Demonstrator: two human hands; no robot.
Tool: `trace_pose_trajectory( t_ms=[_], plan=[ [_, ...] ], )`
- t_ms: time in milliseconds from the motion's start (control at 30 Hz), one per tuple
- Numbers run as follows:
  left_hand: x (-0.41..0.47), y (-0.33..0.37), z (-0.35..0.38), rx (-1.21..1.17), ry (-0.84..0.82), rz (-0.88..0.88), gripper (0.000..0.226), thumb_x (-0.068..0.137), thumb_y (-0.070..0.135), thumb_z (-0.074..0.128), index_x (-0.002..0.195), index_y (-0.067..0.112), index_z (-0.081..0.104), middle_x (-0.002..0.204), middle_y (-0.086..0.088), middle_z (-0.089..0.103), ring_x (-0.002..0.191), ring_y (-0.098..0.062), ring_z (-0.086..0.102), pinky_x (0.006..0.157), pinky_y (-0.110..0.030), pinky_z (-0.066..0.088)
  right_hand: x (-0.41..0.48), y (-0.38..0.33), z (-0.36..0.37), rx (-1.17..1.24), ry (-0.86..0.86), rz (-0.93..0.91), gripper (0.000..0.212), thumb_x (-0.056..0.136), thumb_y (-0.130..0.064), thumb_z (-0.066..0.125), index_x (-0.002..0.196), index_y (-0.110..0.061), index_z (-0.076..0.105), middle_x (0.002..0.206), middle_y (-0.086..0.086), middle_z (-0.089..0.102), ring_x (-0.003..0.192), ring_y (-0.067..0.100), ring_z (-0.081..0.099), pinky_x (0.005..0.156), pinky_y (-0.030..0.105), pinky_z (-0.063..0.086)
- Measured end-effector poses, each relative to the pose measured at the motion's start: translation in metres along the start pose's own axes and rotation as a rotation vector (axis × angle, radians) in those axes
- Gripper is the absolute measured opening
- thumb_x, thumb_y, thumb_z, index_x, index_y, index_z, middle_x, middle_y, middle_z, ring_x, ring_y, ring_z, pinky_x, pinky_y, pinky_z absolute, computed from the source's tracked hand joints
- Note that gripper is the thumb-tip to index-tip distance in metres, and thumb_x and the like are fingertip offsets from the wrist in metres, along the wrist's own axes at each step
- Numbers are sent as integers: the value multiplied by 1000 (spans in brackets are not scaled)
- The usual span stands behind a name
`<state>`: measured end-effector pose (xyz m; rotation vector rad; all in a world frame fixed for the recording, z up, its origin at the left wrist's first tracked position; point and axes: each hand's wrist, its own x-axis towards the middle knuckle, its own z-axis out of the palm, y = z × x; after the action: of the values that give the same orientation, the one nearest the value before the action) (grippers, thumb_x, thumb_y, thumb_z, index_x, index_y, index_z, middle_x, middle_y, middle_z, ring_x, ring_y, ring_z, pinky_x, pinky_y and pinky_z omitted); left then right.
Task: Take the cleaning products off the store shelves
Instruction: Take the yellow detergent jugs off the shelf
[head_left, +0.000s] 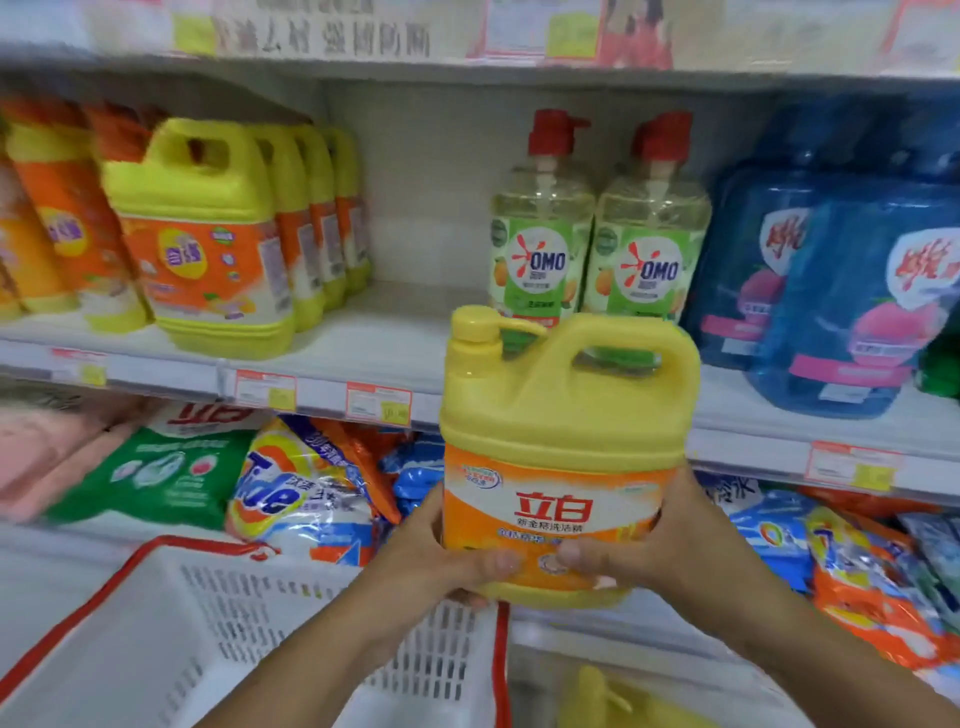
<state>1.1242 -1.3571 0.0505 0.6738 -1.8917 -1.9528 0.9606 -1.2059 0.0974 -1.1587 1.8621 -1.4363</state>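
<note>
Over basket (156, 613), yellow jug (561, 441) off shelf (332, 384), gripped low by left hand (441, 561) and right hand (670, 545), fingers wrapped round it. Likely one taken; most stock remains shelved.

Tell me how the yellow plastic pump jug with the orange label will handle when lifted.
Probably heavy for its size: the left hand and right hand both grip the yellow plastic jug low, near its base. Likely rigid, since the moulded handle holds its shape. The glossy orange label may be slippery.
</note>
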Motion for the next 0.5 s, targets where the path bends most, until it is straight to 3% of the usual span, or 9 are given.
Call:
trace_pose_trajectory(
  t_ms=[133,233,300,367,500],
  plan=[
    [10,42,-61,30,109,159,80,47,43,89,120,44,56,115,9,72,105,-15,69,90,-41,57,50,-40,34,17,66,-149,103,37,-28,99,128,-28,51,108,-13,74,98,5,71,76,24,59],
    [20,81,-108,250,254,342,76,51,49,90,120,47,58,116,21,69,110,0,63,96,-31,51,87,-70,61,7,128,-265,102,41,-34,101,130,-18,53,113,-5,73,102,9,71,80,29,60],
    [33,101,-134,368,283,430,62,59,50,90,113,49,59,114,29,67,111,6,60,98,-28,47,112,-86,75,1,177,-311,104,40,-37,99,131,-20,51,114,-6,72,100,7,70,80,31,61],
    [51,110,-154,440,292,450,62,60,55,84,115,46,57,115,25,67,113,2,61,101,-35,48,133,-97,87,3,201,-334,98,46,-25,97,129,-26,45,112,-8,70,97,4,70,78,30,61],
    [86,108,-180,516,273,476,71,69,54,79,130,35,50,127,16,64,119,-3,59,104,-41,48,169,-104,102,-17,188,-313,91,58,-9,94,131,-24,42,110,-12,65,86,-13,64,62,11,54]
  ],
)
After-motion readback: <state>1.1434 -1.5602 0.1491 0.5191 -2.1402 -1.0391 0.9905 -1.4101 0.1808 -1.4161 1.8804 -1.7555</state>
